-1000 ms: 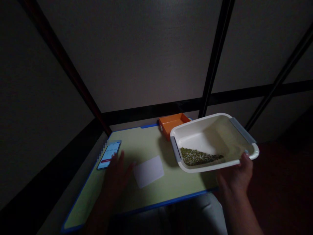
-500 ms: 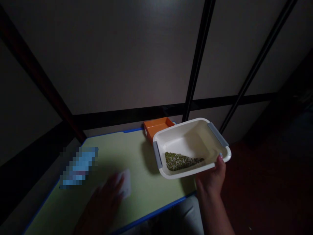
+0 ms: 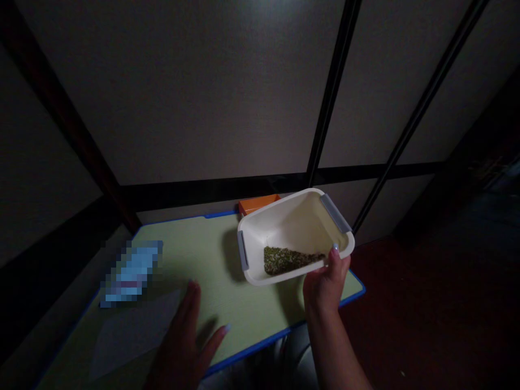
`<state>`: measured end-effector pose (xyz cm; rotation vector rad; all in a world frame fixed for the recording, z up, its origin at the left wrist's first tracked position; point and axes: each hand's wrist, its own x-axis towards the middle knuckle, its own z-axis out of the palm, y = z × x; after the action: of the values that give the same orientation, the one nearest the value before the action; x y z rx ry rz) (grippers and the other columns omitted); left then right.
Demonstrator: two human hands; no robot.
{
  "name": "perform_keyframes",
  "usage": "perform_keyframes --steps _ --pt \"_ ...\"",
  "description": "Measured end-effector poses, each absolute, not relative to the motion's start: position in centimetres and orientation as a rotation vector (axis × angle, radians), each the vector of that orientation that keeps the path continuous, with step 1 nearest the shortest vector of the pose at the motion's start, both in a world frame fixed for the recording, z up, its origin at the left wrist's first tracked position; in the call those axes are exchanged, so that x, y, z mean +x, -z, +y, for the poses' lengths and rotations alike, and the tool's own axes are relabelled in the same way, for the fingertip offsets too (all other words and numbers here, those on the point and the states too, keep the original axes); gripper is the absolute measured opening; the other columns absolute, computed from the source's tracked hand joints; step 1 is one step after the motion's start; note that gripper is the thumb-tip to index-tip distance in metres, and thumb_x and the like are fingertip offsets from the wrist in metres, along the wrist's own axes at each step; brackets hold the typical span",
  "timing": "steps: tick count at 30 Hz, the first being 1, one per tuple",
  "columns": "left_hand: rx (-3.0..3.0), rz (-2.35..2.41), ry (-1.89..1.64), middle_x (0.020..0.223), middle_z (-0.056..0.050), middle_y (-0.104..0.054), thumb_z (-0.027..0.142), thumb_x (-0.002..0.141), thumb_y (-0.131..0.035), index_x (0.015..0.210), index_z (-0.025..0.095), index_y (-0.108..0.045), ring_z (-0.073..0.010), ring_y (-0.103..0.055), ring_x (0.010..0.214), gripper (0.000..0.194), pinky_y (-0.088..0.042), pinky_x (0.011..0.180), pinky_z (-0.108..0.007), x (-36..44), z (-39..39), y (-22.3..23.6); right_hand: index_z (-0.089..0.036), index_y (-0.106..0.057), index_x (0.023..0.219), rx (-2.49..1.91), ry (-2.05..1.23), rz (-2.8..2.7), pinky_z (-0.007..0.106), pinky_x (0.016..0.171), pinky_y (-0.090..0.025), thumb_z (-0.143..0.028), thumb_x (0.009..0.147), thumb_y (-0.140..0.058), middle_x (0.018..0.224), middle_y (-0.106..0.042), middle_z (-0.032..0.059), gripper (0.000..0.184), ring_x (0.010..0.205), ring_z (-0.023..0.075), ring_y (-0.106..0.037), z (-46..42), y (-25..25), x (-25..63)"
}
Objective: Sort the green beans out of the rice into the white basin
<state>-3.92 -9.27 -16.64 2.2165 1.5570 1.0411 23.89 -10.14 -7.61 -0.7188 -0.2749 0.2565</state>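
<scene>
My right hand (image 3: pixel 328 287) grips the right front rim of a white plastic tub (image 3: pixel 280 230) with grey handles, the thumb over the rim. The tub is held above the table, tilted towards me. Small green and brown bits (image 3: pixel 288 262), whose kind I cannot make out, are heaped along its front side. My left hand (image 3: pixel 187 336) is open, thumb and fingers apart, over the table (image 3: pixel 244 319). Beside it, to the left, lies a thin pale sheet (image 3: pixel 130 333), partly covered by the hand.
An orange tray (image 3: pixel 258 203) stands at the table's back edge, partly hidden behind the tub. At the left lies a blurred blue item (image 3: pixel 136 271). Dark-framed panels (image 3: pixel 219 97) rise directly behind the table. Dark red floor (image 3: pixel 406 325) shows at the right.
The tub has shifted left, towards the middle of the table, and tips more towards me. My left hand has left a white piece it touched; its fingers are spread, and a pale sheet shows to its left.
</scene>
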Motion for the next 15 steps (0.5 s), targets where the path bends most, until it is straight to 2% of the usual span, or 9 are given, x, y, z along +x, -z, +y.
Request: perform_keyframes --steps 3,6,7,9,12,13,15 --pt "2.202 1.466 -1.091 0.165 -0.019 -0.022 0.055 0.082 -0.060 0.156 0.022 -0.017 -0.0349 -0.024 0.150 0.092 -0.037 0.116 -0.056 1.7 -9.7 14.6 -0.021 -0.052 0.129 -0.778 -0.260 -0.304 0.044 0.111 -0.038 -0.040 0.080 -0.066 0.121 -0.064 0.0053 0.055 0.114 0.0206 -0.060 -10.1 7.0 22.0" --pt "2.166 1.430 -1.112 0.168 -0.017 -0.006 0.049 0.083 -0.063 0.156 0.029 -0.009 -0.0339 -0.016 0.152 0.094 -0.038 0.115 -0.054 4.4 -9.0 12.9 -0.019 -0.050 0.132 -0.824 -0.261 -0.330 0.046 0.110 -0.038 -0.044 0.078 -0.067 0.125 -0.062 0.0085 0.061 0.115 0.0222 -0.059 -10.2 6.7 20.5" --pt "2.158 1.412 -1.114 0.169 -0.016 0.001 0.047 0.081 -0.067 0.156 0.031 -0.009 -0.0345 -0.015 0.152 0.097 -0.036 0.116 -0.055 4.7 -8.7 12.6 -0.019 -0.049 0.133 -0.832 -0.264 -0.348 0.047 0.110 -0.037 -0.044 0.078 -0.067 0.128 -0.060 0.0095 0.063 0.116 0.0225 -0.058 -10.2 6.8 20.2" --pt "2.141 1.376 -1.125 0.168 -0.016 0.006 0.044 0.068 -0.080 0.156 0.032 -0.004 -0.0368 -0.012 0.152 0.117 -0.032 0.117 -0.057 4.6 -7.9 12.4 -0.020 -0.046 0.137 -0.842 -0.269 -0.394 0.048 0.111 -0.036 -0.044 0.080 -0.066 0.135 -0.056 0.0112 0.066 0.119 0.0234 -0.057 -10.1 7.3 19.6" --pt "2.092 1.354 -1.144 0.167 -0.021 -0.003 0.039 0.049 -0.092 0.156 0.028 0.004 -0.0400 -0.013 0.151 0.145 -0.028 0.118 -0.059 3.8 -6.9 12.8 -0.021 -0.040 0.141 -0.865 -0.263 -0.452 0.050 0.113 -0.033 -0.044 0.081 -0.066 0.141 -0.051 0.0134 0.070 0.125 0.0251 -0.053 -10.0 8.4 18.9" --pt "2.071 1.359 -1.149 0.167 -0.022 -0.008 0.038 0.047 -0.092 0.156 0.026 0.005 -0.0403 -0.015 0.151 0.147 -0.028 0.118 -0.059 3.5 -6.6 13.0 -0.021 -0.038 0.142 -0.869 -0.257 -0.465 0.050 0.114 -0.032 -0.044 0.081 -0.066 0.143 -0.049 0.0139 0.072 0.126 0.0255 -0.052 -9.9 8.8 18.7" --pt "2.017 1.389 -1.166 0.165 -0.023 -0.017 0.038 0.052 -0.090 0.156 0.023 0.006 -0.0396 -0.021 0.150 0.142 -0.031 0.118 -0.058 3.1 -6.2 13.5 -0.021 -0.035 0.143 -0.859 -0.245 -0.494 0.051 0.115 -0.031 -0.044 0.081 -0.067 0.146 -0.045 0.0144 0.074 0.130 0.0261 -0.049 -9.8 9.4 18.3"
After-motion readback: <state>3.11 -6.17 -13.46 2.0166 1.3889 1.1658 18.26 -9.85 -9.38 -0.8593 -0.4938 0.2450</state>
